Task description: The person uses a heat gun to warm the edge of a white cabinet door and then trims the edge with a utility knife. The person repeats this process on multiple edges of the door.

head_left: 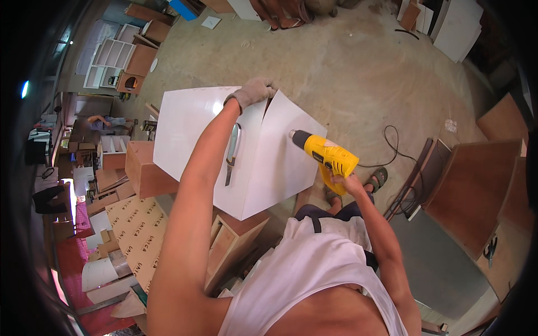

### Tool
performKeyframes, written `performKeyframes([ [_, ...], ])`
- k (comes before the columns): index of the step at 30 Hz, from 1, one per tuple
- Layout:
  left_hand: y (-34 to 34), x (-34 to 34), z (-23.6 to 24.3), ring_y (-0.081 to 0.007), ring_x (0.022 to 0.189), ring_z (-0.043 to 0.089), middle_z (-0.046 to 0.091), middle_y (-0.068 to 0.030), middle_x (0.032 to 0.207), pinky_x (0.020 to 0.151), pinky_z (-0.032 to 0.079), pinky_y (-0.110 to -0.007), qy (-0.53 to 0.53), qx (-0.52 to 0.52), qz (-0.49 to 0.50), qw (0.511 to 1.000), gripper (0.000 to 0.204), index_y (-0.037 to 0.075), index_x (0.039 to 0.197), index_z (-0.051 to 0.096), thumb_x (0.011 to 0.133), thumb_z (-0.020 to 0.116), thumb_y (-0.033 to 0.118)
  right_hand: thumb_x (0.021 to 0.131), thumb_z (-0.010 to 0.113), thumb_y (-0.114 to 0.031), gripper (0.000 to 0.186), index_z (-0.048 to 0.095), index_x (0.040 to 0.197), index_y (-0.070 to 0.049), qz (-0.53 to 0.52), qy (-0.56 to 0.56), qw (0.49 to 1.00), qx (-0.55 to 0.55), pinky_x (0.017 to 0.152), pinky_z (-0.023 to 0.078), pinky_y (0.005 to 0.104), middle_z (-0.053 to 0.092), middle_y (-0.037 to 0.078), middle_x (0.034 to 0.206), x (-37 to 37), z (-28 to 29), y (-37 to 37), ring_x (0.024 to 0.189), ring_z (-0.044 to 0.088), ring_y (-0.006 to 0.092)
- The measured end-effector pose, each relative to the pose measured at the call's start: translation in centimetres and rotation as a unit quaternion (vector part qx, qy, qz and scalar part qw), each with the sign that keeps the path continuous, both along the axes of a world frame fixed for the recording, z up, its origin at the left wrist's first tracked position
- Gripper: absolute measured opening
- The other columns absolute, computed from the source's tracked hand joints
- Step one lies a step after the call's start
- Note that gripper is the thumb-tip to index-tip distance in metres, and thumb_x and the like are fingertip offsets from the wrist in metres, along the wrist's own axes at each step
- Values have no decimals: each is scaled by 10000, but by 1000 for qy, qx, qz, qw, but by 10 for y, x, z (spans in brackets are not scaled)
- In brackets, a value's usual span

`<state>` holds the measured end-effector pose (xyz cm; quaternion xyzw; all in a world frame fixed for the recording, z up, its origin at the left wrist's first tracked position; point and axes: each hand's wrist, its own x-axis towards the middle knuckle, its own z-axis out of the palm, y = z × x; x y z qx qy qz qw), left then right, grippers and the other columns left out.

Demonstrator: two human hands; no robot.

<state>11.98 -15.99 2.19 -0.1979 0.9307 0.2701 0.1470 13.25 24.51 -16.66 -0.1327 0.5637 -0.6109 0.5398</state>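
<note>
Currently we list: heat gun [335,157], right hand [348,183] wrapped round its handle, nozzle [292,134] near white box [190,129] before us; left hand [254,93] at box's edge, grip unclear; lingering heat could scorch it, tilting could drop knife [232,150].

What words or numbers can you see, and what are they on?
Tan board: dark lettering repeated in rows; I won't copy it out.
Yellow heat gun in the right hand: small dark label, too small to read surely.
I can't make out any other writing.
</note>
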Motion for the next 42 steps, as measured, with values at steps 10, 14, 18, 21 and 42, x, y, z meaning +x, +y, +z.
performKeyframes([
  [10,2,1,-2,-231,820,652,701,-112,871,732,503,-354,-34,15,54,998,221,106,850,699,713,636,267,875,628,-159,343,503,1172,-42,-159,-163,973,-38,696,509,327,596,51,898,-136,14,33,765,605,178],
  [14,8,6,-3,-245,870,656,707,-103,887,760,506,-357,-37,13,109,993,250,117,882,712,684,646,254,830,590,-66,345,509,1164,-30,-140,-119,983,-26,771,502,350,588,61,924,-209,28,84,813,600,200],
  [18,7,6,-17,-291,928,649,703,-114,954,784,506,-376,-22,-94,35,995,296,131,924,723,663,646,248,750,556,27,382,538,1128,-24,-109,39,992,55,774,497,358,587,73,932,-262,24,132,823,592,208],
  [21,19,-4,-12,-287,1012,625,701,-80,999,850,481,-387,5,-97,27,995,277,164,922,733,671,624,209,761,555,8,348,543,1107,-26,-95,18,993,71,764,510,358,588,76,925,-296,37,156,820,596,218],
  [42,183,-30,-20,-307,1202,411,590,-98,1114,1019,239,-515,4,-367,315,875,326,52,1081,648,826,519,209,656,632,-66,495,495,1123,22,322,560,753,-126,668,458,359,536,116,850,-400,172,-221,745,536,256],
])
